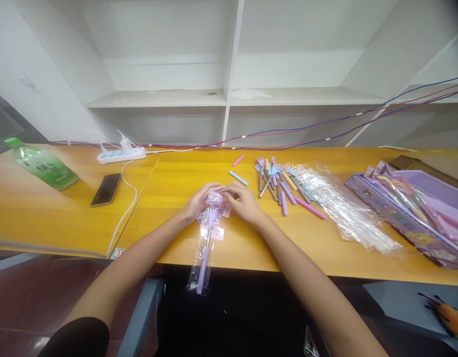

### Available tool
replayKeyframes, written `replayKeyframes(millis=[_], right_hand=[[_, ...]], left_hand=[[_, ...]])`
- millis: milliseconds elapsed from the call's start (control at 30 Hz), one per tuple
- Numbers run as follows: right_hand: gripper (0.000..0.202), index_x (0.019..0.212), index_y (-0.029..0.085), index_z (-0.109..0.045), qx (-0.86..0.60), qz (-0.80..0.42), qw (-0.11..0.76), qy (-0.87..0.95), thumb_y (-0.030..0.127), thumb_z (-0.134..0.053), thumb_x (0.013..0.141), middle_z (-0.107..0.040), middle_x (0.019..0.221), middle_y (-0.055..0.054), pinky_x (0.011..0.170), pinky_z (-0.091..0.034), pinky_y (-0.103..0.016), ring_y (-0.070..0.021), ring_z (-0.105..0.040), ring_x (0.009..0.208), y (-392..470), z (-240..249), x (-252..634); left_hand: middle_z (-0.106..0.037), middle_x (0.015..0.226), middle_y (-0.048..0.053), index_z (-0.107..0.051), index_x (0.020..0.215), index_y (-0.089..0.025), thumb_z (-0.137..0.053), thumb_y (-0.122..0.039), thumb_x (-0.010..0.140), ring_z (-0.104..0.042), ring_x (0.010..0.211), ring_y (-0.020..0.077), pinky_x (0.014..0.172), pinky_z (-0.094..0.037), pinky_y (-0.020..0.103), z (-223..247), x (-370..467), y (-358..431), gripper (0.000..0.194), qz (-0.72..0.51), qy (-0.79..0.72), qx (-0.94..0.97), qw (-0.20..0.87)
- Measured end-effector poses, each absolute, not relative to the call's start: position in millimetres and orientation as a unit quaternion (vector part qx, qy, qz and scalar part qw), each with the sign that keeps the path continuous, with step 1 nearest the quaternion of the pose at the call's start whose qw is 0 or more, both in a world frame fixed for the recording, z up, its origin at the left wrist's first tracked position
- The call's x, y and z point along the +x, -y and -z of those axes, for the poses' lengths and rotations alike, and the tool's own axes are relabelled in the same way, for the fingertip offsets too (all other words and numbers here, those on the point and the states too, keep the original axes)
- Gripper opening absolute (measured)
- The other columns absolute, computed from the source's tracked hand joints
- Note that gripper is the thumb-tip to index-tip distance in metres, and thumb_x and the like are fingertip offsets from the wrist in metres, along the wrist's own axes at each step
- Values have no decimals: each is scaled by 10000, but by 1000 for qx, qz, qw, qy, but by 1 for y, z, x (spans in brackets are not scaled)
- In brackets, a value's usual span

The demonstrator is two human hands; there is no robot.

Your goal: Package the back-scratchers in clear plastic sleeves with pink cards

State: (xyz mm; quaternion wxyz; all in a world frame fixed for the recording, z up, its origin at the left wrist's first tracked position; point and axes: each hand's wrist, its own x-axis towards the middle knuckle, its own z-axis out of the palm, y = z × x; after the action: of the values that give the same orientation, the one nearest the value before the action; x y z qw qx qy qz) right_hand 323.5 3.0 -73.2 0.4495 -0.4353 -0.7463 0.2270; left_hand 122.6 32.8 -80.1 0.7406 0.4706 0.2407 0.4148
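A purple back scratcher with a metal rod lies inside a clear plastic bag, its handle end reaching past the table's front edge. My left hand is closed on the top left of the bag, by a purple card. From the other side my right hand pinches the top of the same bag, thumb and fingers bent over the card. Small pink and purple cards lie under and beside the bag; how many is hard to tell.
Right of my hands lies a pile of loose back scratchers and coloured handles, then clear plastic bags and a purple box holding bagged scratchers. To the left are a phone, a green bottle and a power strip.
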Motion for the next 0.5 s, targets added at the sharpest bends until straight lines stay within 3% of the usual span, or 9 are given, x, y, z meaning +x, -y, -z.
replayKeyframes(millis=[133,267,367,500], right_hand=[[235,1085,233,-788,-432,-223,451,749,215,-577,981,-597,885,-38,706,-443,-314,-173,-553,744,-3,74,324],[213,1095,224,-754,-428,-218,462,746,256,-573,986,-550,827,-13,681,-434,-304,-165,-529,710,-6,78,323],[276,1226,214,-650,-442,-238,486,716,318,-601,975,-548,854,7,638,-431,-295,-145,-517,653,-8,82,323],[366,1254,214,-586,-463,-255,494,690,411,-652,954,-586,938,-10,616,-444,-298,-136,-521,629,-10,84,323]], left_hand=[[-662,1411,129,-661,1224,-176,-658,-533,915,-597,1311,295,1072,-480,424,77,123,-29,472,-413,-246,472,739],[-599,1482,129,-601,1303,-210,-758,-254,795,-675,1150,258,937,-546,382,74,122,-26,534,-397,-262,511,716],[-569,1516,123,-576,1338,-233,-754,-80,707,-636,1239,258,993,-525,363,74,121,-26,674,-402,-261,566,671],[-526,1559,129,-559,1350,-239,-759,-73,727,-571,1348,282,1026,-517,372,77,121,-29,675,-403,-252,600,643]])
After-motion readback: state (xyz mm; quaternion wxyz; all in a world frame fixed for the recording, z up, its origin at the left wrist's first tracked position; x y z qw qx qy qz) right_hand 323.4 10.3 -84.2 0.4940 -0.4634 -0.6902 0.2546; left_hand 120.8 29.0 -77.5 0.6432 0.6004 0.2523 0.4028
